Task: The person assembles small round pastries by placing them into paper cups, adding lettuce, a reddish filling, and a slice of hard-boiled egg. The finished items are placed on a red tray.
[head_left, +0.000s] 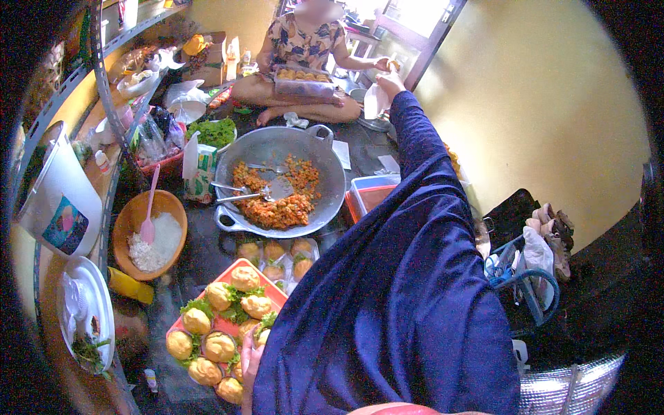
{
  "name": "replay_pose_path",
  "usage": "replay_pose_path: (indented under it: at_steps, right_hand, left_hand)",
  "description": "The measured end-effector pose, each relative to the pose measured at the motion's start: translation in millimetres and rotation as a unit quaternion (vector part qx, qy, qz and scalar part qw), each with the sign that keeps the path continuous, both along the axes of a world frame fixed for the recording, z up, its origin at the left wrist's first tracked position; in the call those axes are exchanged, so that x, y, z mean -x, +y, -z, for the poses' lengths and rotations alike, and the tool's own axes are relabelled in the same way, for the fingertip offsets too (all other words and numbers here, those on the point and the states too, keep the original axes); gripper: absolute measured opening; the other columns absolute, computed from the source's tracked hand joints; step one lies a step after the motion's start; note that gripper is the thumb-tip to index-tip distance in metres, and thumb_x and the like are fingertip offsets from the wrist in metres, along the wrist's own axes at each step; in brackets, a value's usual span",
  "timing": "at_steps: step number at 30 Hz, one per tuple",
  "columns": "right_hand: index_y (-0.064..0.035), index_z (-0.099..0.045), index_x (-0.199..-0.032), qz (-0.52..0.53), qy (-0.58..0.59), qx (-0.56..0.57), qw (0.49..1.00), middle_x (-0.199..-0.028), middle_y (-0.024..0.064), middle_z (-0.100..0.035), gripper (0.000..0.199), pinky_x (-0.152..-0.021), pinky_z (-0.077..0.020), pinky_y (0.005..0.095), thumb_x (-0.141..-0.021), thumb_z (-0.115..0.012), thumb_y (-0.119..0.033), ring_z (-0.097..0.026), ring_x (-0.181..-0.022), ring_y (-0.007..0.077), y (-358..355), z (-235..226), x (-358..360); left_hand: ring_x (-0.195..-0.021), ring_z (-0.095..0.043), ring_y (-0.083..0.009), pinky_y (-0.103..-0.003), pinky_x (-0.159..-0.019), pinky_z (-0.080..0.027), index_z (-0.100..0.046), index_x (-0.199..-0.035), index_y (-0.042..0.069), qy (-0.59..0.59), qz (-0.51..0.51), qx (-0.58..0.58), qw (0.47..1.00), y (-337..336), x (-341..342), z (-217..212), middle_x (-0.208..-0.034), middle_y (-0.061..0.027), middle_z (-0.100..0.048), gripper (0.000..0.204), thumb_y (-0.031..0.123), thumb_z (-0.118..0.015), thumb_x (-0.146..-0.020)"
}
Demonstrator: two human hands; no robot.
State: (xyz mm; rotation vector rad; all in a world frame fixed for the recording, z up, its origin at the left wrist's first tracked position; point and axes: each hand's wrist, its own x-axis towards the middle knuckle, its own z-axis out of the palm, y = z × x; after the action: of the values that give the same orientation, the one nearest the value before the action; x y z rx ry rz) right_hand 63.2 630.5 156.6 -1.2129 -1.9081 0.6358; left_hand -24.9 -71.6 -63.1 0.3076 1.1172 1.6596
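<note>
My right hand (pixel 391 83) is stretched out at the far side, fingers closed beside the other person's hand (pixel 381 63). A small orange-brown piece (pixel 393 66) shows between the two hands, too small to name. At the lower middle, the fingers of my left hand (pixel 252 361) are bent around a filled bun (pixel 261 337), partly hidden by my dark blue sleeve. That bun is at the right side of an orange tray (pixel 234 268), where several golden buns (pixel 219 346) with green lettuce lie close together.
Beyond the tray stands a large metal wok (pixel 332 166) holding orange chopped filling (pixel 280 211) and metal utensils. An orange-brown bowl (pixel 181 214) with white shreds and a pink spatula is at left. The seated person has a box (pixel 304 88) of buns. Shelving (pixel 104 104) lines the left.
</note>
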Motion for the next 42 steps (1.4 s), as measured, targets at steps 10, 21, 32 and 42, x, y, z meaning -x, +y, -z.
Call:
replay_pose_path:
  at_steps: [10, 21, 32, 42]
  right_hand:
    - [-0.0204, -0.007, -0.154, 0.041, 0.047, -0.054, 0.997, -0.102, 0.0203, -0.061, 0.088, -0.060, -0.0528, 0.0437, -0.085, -0.061, -0.012, -0.063, -0.075, 0.0259, 30.6, 39.1, 17.3]
    - [-0.0014, -0.045, -0.134, -0.193, 0.009, 0.013, 0.981, -0.097, 0.0127, -0.065, 0.061, -0.067, -0.0516, 0.0333, -0.079, -0.067, -0.012, -0.061, -0.076, 0.0194, 56.5, 73.9, 1.0]
    - [-0.0040, -0.069, -0.106, 0.042, -0.594, -0.044, 0.802, -0.108, 0.0197, -0.067, 0.041, -0.085, -0.0529, 0.0385, -0.078, -0.061, -0.033, -0.066, -0.102, 0.0311, 0.4, 74.4, -56.4]
    - [-0.0034, -0.067, -0.113, 0.081, -0.576, 0.007, 0.814, -0.120, 0.0173, -0.064, 0.047, -0.094, -0.0495, 0.0373, -0.072, -0.067, -0.028, -0.062, -0.110, 0.0295, -23.4, 80.7, -64.3]
  left_hand:
    - [-0.120, -0.050, -0.0250, -0.036, -0.105, -0.038, -0.037, -0.139, -0.003, -0.001, -0.028, 0.034, 0.999, 1.2, -7.0, -32.3, -0.131, -0.0159, -0.048, 0.063, 0.018, -0.054, -0.083]
    - [-0.120, -0.051, -0.0271, -0.038, -0.104, -0.039, -0.038, -0.138, -0.003, -0.018, -0.036, -0.017, 0.999, 4.7, -7.3, -25.0, -0.130, -0.0164, -0.048, 0.062, 0.019, -0.053, -0.082]
    - [-0.120, -0.052, -0.0280, -0.039, -0.104, -0.042, -0.037, -0.139, -0.001, -0.064, -0.050, 0.005, 0.997, 4.6, -11.4, -38.9, -0.131, -0.0166, -0.048, 0.062, 0.017, -0.054, -0.082]
    - [-0.123, -0.050, -0.0265, -0.038, -0.105, -0.040, -0.038, -0.139, 0.000, -0.072, -0.045, 0.004, 0.996, 1.3, -13.4, -37.6, -0.132, -0.0156, -0.048, 0.063, 0.021, -0.055, -0.082]
